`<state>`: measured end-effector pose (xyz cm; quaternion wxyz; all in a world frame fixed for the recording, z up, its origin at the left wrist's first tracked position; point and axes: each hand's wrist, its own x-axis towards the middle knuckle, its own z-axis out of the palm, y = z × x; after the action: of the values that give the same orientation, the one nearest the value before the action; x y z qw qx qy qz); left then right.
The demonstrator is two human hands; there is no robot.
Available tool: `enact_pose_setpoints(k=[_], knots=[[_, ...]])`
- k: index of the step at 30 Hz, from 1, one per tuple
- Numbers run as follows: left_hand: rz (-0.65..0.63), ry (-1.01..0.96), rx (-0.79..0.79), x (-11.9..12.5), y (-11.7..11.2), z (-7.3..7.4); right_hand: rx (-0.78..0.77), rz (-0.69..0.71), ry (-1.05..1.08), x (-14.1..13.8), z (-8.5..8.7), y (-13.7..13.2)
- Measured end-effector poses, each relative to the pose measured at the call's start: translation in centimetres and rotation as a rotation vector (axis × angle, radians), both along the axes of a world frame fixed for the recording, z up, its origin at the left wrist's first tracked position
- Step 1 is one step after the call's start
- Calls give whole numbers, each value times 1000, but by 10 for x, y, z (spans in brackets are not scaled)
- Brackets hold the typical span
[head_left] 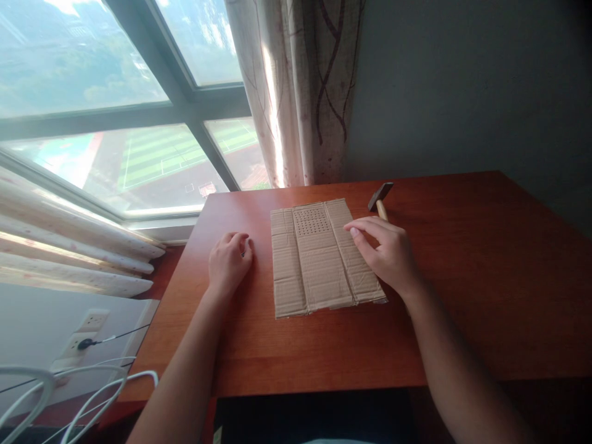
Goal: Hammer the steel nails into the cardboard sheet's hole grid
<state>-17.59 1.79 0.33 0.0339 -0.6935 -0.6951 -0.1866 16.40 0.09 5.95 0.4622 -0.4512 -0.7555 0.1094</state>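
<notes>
A creased sheet of brown cardboard (pixel 324 265) lies flat on the wooden table (pixel 481 290), with a grid of small dark dots or holes (pixel 311 221) near its far edge. Left of the sheet, my left hand (pixel 230 259) rests on the table with its fingers curled; a small dark, shiny bit shows between thumb and fingers, too small to name. My right hand (pixel 386 250) is over the right edge of the cardboard, thumb and fingertips pinched together, and what they may hold cannot be made out. Just beyond it lies a hammer (pixel 380 197), its wooden handle partly hidden by that hand.
A window (pixel 152 154) and a patterned curtain (pixel 296 92) are behind the table. At the lower left, a wall socket (pixel 76 345) holds a black plug, and white cables or tubes (pixel 106 382) curve near the table's left edge. A grey wall rises at the back right.
</notes>
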Motion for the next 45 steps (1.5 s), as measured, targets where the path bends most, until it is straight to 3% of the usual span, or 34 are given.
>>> enact_pose_setpoints(k=[11,15,20,33,38,45], knots=[[72,-140,-11,-16,-12,10,11,-4,-8,0,1,0],[-12,-244,-73,-33,-27,12,5,-4,-4,0,0,0],[-150,-179,-69,-43,-40,11,11,-4,-5,0,-1,1],[-156,-140,-46,-37,-41,6,14,-12,-10,0,-3,3],[-96,-125,-48,-32,-41,4,16,-10,-11,0,-3,3],[30,-149,-56,-6,-12,9,14,-13,-13,0,-3,3]])
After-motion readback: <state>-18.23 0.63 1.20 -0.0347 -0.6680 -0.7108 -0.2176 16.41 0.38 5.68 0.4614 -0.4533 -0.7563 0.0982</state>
